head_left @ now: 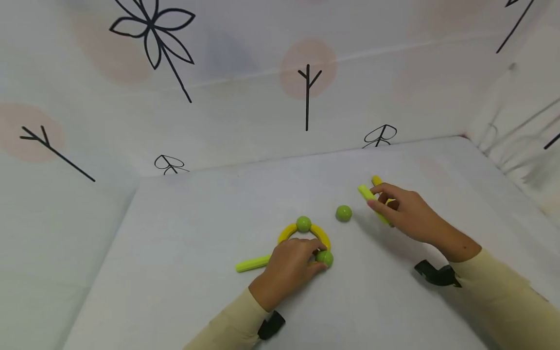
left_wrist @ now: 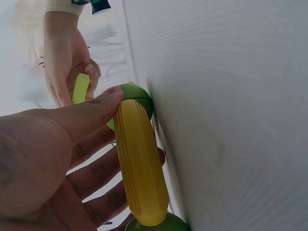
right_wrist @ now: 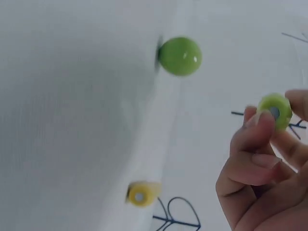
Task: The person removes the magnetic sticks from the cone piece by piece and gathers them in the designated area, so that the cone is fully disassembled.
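Note:
My left hand [head_left: 290, 267] pinches a green ball [head_left: 324, 258] at the lower right of a ring on the table. Yellow curved pieces [head_left: 323, 236] and a second green ball [head_left: 304, 224] form the ring's visible part; my hand covers the rest. In the left wrist view, a ribbed yellow curved piece [left_wrist: 139, 163] runs between two green balls. A lime-green stick [head_left: 253, 264] sticks out left of that hand. Raised over the table, my right hand [head_left: 407, 214] grips another lime-green stick [head_left: 366, 192] between thumb and fingers, its end face [right_wrist: 274, 111] showing in the right wrist view.
A loose green ball [head_left: 343, 213] lies between the ring and my right hand. Behind that hand is a yellow piece [head_left: 376, 180], partly hidden. The white tabletop [head_left: 183, 233] meets a patterned cloth wall [head_left: 245, 121] at the back.

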### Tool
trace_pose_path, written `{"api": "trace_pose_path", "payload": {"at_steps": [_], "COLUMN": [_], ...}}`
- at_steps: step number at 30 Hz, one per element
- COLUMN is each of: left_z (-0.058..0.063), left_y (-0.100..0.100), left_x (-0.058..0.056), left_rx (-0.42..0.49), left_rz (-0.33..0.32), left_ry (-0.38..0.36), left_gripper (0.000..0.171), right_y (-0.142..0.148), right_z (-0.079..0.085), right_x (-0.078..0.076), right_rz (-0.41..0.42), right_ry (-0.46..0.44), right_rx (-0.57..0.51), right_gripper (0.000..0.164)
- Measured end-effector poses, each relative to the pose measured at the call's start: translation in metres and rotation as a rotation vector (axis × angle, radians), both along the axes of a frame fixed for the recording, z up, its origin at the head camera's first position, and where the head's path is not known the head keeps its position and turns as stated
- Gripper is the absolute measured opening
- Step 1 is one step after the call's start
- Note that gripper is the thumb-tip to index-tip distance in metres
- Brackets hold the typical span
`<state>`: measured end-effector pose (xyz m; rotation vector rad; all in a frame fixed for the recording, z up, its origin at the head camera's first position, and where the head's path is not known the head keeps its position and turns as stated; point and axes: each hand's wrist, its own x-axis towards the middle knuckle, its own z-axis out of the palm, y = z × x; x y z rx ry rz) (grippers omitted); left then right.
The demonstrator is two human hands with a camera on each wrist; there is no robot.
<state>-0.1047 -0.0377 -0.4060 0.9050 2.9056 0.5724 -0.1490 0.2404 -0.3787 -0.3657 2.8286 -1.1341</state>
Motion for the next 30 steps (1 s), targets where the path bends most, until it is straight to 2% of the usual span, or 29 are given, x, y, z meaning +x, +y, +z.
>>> {"api": "trace_pose_path", "payload": {"at_steps": [5, 9, 19, 30], "left_z": [0.000, 0.001, 0.001, 0.001], "left_y": [0.001, 0.001, 0.000, 0.001], "left_x": [0.000, 0.000, 0.001, 0.001], "left_rx": [0.000, 0.001, 0.002, 0.005], "left_rz": [0.007, 0.012, 0.009, 0.001], "left_ry": [-0.015, -0.018, 0.004, 0.034], "left_gripper": [0.032, 0.033, 0.033, 0.033], "right_y": [0.016, 0.029, 0.050, 0.055], "right_z": [0.002, 0.001, -0.008, -0.020], "right_x": [-0.014, -0.029, -0.060, -0.072], "right_rz": [-0.105, -0.145, -0.119, -0.117], "right_ry": [0.007, -0.035, -0.172, -0.279], "right_rx": [0.054, 0.121, 0.208, 0.242], "right_gripper": [0.042, 0.046, 0.051, 0.053]}}
